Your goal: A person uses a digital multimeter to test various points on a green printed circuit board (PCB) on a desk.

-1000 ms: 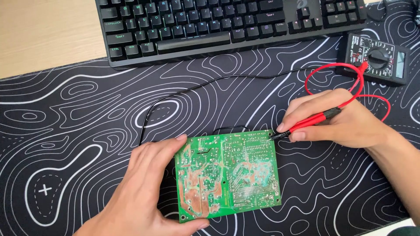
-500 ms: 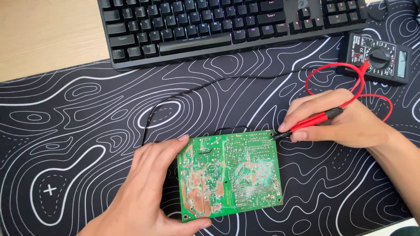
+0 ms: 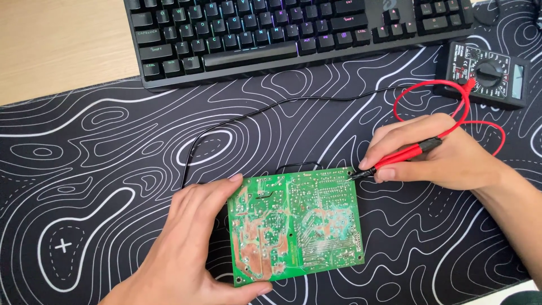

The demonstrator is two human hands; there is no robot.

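A green circuit board (image 3: 296,223) lies solder side up on the black desk mat (image 3: 101,186). My left hand (image 3: 189,243) grips its left edge, thumb under the bottom corner and a finger on the top corner. My right hand (image 3: 435,155) pinches a red test probe (image 3: 403,155) like a pen; its dark tip touches the board's upper right corner. The probe's red lead (image 3: 429,87) loops back to a black multimeter (image 3: 488,73) at the upper right. A black lead (image 3: 248,116) runs across the mat and ends behind the board's top edge.
A black keyboard (image 3: 282,31) with lit keys lies along the top of the mat. Bare wooden desk (image 3: 56,45) shows at the upper left. The mat has a white contour-line pattern.
The view has shifted slightly, so board and hands sit a little further right in the frame. The probe tip stays at the board's upper right corner; both grips are unchanged.
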